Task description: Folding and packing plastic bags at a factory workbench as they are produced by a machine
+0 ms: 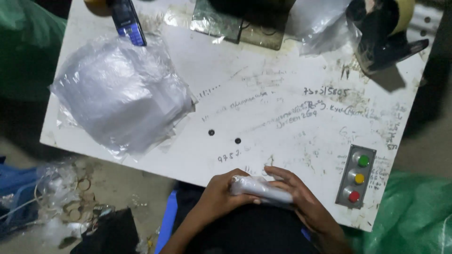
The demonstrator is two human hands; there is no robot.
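Spreading across most of the view was the white worktop, scuffed and scribbled over in pen, with two small dark holes near its middle. On its left part lay a loose stack of clear plastic bags, crinkled and glossy; they looked light, limp and slippery, likely to slide off one another if lifted by a single corner. A black tape dispenser stood at the far right corner, its upper part cut off by the frame, and a dark phone lay at the far edge, half out of view. Near the right edge sat a small grey panel with green, yellow and red buttons.

At the near edge, both hands gripped a small white roll wrapped in clear film. The left hand was clenched around its left end, while the right hand cupped the other end with fingers laid along it. The roll seemed light and somewhat soft, its film skin slick, so a grip around the middle or at both ends would probably serve best. What it was made of could not be made out, and its underside was hidden by the fingers. The floor clutter at lower left was too dim to identify.
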